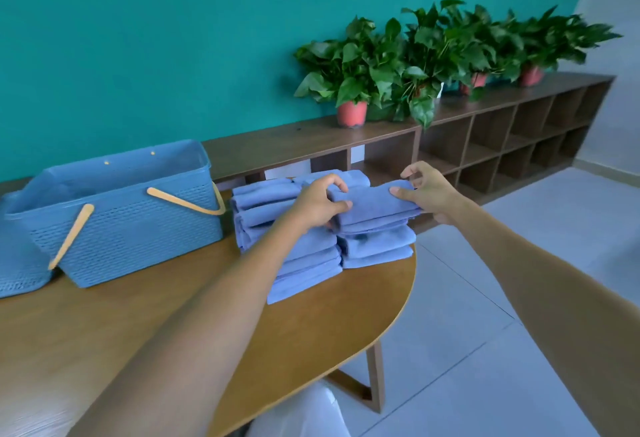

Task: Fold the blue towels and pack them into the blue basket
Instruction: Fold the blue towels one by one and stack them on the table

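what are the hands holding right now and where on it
Both hold the top folded blue towel of the stack: left hand pinches its left end, right hand its right end.

Towels (pixel 377 239) are plain blue; the basket (pixel 138 228) is blue with a woven pattern and yellow handles (pixel 71 237); worktop (pixel 104 325) brown wood; wall (pixel 173 38) teal; pots (pixel 352 113) pink.

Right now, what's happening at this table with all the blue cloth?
A person is packing folded blue towels. The left hand and right hand each grip an end of the top folded towel on the towel stacks at the wooden table's edge. The blue basket sits beside the stacks, handles down.
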